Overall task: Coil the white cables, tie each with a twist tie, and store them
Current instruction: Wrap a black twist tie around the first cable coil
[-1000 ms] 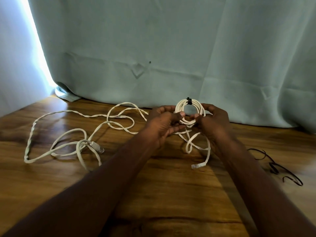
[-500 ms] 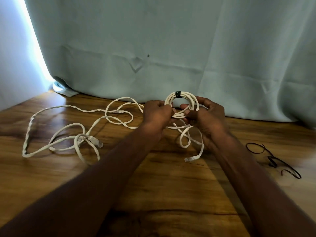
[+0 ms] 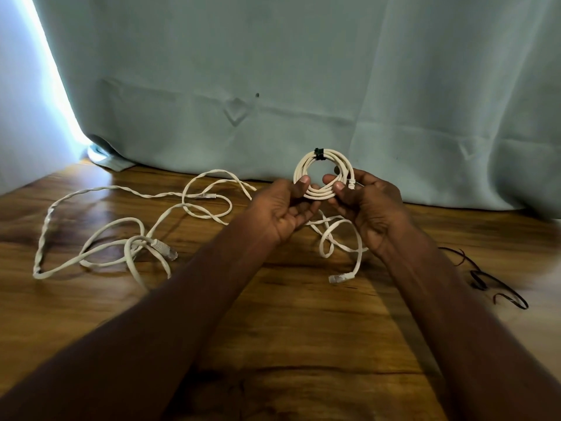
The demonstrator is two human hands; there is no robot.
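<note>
Holding the tied coil [image 3: 323, 174], left hand [image 3: 283, 208] and right hand [image 3: 368, 208].

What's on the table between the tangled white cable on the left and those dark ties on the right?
In the head view, the person's forearms cross that stretch, and a short loose white cable lies between the tangled cable and dark ties.

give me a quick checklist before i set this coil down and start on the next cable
1. Coiled cable tied: dark twist tie sits at its top, ok.
2. Grip: left hand and right hand both pinch the coil, ok.
3. Coil's ends tucked in: cannot tell.
4. Next cable: loose cables lie uncoiled and twisted together on the table, not ok.
5. Spare ties lie at the right, ok.
6. Storage spot: none in view, cannot tell.
</note>
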